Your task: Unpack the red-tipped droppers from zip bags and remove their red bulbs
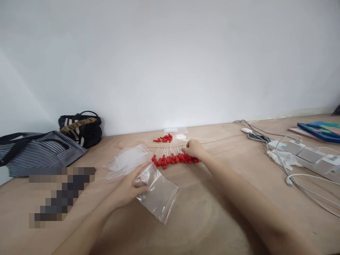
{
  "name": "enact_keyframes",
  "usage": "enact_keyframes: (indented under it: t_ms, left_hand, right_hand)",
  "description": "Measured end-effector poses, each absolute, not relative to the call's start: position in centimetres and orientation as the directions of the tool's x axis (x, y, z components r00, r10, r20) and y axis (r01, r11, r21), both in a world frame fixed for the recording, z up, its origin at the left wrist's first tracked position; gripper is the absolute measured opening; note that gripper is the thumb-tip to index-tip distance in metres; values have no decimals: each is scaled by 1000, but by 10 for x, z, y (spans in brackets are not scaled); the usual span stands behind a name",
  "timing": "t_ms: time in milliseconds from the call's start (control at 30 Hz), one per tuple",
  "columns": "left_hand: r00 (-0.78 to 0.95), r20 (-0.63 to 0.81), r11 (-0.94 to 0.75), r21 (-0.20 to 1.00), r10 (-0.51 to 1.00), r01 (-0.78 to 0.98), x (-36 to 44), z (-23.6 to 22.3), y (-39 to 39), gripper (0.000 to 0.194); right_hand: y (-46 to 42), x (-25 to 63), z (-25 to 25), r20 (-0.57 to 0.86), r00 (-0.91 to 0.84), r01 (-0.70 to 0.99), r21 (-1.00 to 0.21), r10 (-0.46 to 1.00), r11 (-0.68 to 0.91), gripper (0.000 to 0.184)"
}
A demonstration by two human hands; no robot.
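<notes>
My left hand point(130, 186) is closed on a clear zip bag point(159, 193) with a red seal strip, held just above the wooden table point(217, 219). My right hand point(193, 148) reaches forward, its fingers curled over a row of clear droppers with red bulbs point(174, 158) lying on the table. Whether it grips any of them is hidden by the hand. A smaller heap of loose red bulbs point(164, 138) lies further back near the wall. More clear zip bags point(126, 160) are stacked left of the droppers.
A striped bag point(39, 152) and a black bag point(82, 129) sit at the far left. On the right lie a power strip with chargers point(305, 156), white cables point(305, 184), a phone point(256, 137) and a blue board point(320, 130).
</notes>
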State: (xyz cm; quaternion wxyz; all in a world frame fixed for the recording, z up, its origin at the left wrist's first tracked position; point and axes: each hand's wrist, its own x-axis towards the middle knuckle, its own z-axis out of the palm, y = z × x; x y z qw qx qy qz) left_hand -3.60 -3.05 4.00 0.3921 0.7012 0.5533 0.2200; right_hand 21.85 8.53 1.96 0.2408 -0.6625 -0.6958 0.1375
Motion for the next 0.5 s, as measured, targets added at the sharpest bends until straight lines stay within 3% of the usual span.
enact_keyframes:
  t_ms: [167,233,333,400,500]
  left_hand:
    - [109,8,-76,771,994,632,-82,57,6,95]
    - [107,43,-105,725,993,681,-102,61,29,97]
    - [182,2,-142,634,983,760,-122,64,66,98]
    - [195,46,-188,552,980,812,-125,62,85,95]
    - [221,205,-278,315,953,908,-115,52,91,73]
  right_hand:
    - [47,245,10,353,-50,831,-505,934,235,14]
    - [30,258,-2,469,-123,795,-481,875,369,13]
    - [10,274,-18,498,-200,774,-447,844,447,15]
    - [3,282,-24,495,-196,781,-444,847,440,15]
    - [0,287,-25,501,-146,793,-456,853,404,15]
